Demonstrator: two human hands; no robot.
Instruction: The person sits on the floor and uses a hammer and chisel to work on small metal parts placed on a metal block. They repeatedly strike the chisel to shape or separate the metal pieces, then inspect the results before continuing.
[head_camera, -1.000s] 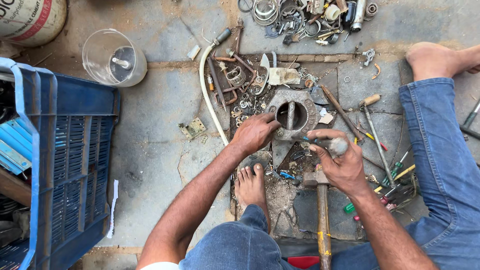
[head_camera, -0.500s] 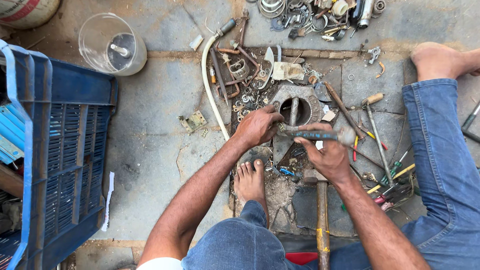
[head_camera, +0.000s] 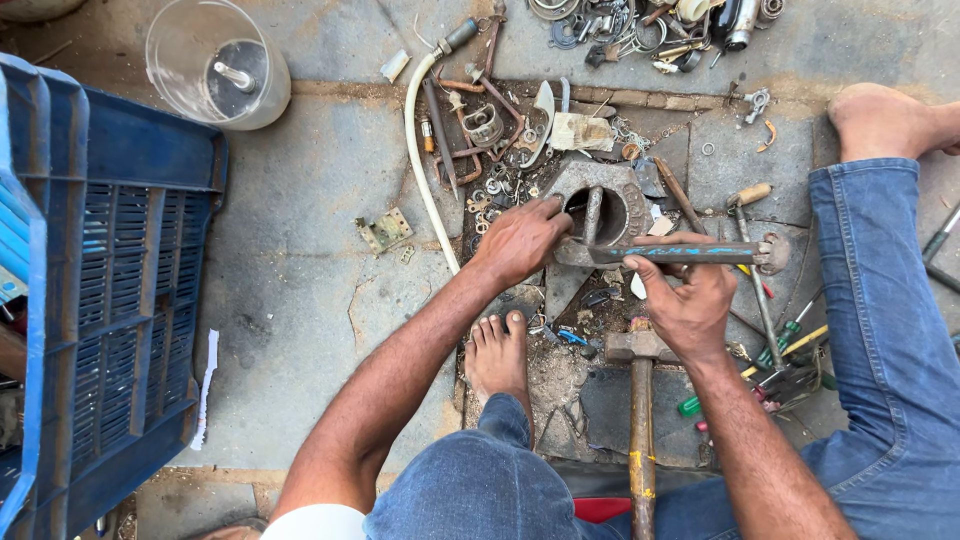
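At the centre of the frame the left hand (head_camera: 522, 240) presses its fingers on the rim of a round metal housing (head_camera: 610, 205) lying on the stone floor (head_camera: 290, 250), not curled round anything. Just right of it the right hand (head_camera: 685, 300) has its grip wrapped tight around a long metal bar (head_camera: 680, 253) lying level across the housing's lower edge. A hammer (head_camera: 640, 400) lies below that hand, its handle running to the bottom edge. A bare foot (head_camera: 497, 355) rests beside it. A blue crate (head_camera: 110, 300) fills the left side, a clear plastic jar (head_camera: 215, 65) sits upper left, and a white hose (head_camera: 420, 150) curves above the left hand.
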